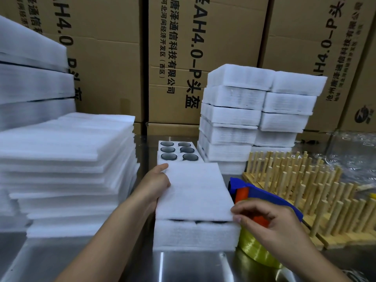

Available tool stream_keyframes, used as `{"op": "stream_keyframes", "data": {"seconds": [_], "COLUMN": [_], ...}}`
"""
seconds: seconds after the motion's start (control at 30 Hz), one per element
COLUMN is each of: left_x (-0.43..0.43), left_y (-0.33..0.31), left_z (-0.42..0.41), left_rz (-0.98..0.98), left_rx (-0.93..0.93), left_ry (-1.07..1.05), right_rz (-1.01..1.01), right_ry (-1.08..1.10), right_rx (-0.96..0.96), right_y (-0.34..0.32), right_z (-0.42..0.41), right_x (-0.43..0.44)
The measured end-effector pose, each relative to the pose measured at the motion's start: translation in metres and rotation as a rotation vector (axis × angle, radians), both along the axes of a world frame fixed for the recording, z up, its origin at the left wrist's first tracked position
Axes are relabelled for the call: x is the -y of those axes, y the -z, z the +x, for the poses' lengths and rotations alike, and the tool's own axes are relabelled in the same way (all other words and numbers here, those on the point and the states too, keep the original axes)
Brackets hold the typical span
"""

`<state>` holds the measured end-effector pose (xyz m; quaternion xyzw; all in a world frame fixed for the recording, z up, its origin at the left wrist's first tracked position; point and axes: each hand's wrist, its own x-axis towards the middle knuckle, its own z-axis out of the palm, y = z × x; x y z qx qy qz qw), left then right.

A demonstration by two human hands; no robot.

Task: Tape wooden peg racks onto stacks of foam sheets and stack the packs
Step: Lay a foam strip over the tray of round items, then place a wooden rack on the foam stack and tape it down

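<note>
In my head view, my left hand (157, 186) grips the left edge and my right hand (270, 222) pinches the near right corner of a thin white foam sheet (195, 190), which lies on a thick white holed foam block (193, 235) at six o'clock. At one o'clock a tall stack of white foam packs (254, 110) looks finished. This pack, I judge, has yet to get a pale wooden peg rack (305, 190) from three o'clock and tape from the blue-and-orange tape dispenser (262, 194) just beside it.

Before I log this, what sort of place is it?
Probably a packing bench in a warehouse: cardboard cartons stacked behind, piles of foam sheets, and a tape dispenser on a steel table.
</note>
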<state>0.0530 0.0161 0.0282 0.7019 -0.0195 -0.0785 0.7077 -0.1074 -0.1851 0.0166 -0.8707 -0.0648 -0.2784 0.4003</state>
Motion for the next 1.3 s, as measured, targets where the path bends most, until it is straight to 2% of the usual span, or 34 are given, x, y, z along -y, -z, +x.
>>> {"op": "stream_keyframes", "data": {"seconds": [0.07, 0.13, 0.23, 0.33, 0.4, 0.47, 0.57, 0.7, 1.1, 1.23, 1.3], "left_x": [0.000, -0.004, -0.009, 0.004, 0.021, 0.038, 0.052, 0.051, 0.052, 0.052, 0.052], "left_y": [-0.001, -0.003, -0.014, -0.025, -0.032, -0.033, -0.017, -0.001, -0.003, -0.003, -0.002], "left_z": [-0.001, -0.001, -0.003, -0.002, -0.004, -0.006, -0.008, -0.006, -0.009, -0.009, -0.008], "left_rz": [0.095, 0.275, 0.619, 1.087, 1.239, 1.223, 1.218, 1.234, 1.228, 1.223, 1.226], "left_rx": [0.062, 0.190, 0.404, 0.562, 0.618, 0.595, 0.577, 0.585, 0.566, 0.566, 0.569], "left_ry": [0.023, 0.065, 0.128, 0.190, 0.320, 0.461, 0.535, 0.518, 0.506, 0.502, 0.504], "right_rz": [-0.057, -0.165, -0.316, -0.403, -0.421, -0.429, -0.417, -0.403, -0.282, -0.260, -0.243], "right_ry": [-0.006, -0.012, -0.054, -0.094, -0.101, -0.106, -0.110, -0.089, -0.139, -0.160, -0.010], "right_rx": [0.007, 0.034, -0.022, -0.094, -0.127, -0.162, -0.184, -0.221, -0.254, -0.317, -0.256], "right_y": [-0.001, -0.004, -0.008, -0.011, -0.014, -0.015, -0.016, -0.018, -0.023, -0.029, -0.036], "right_z": [-0.001, -0.002, 0.000, 0.004, 0.006, 0.007, 0.006, 0.007, 0.010, 0.012, 0.021], "right_x": [-0.001, 0.000, 0.001, 0.004, 0.005, 0.004, 0.005, 0.003, 0.003, 0.008, 0.021]}}
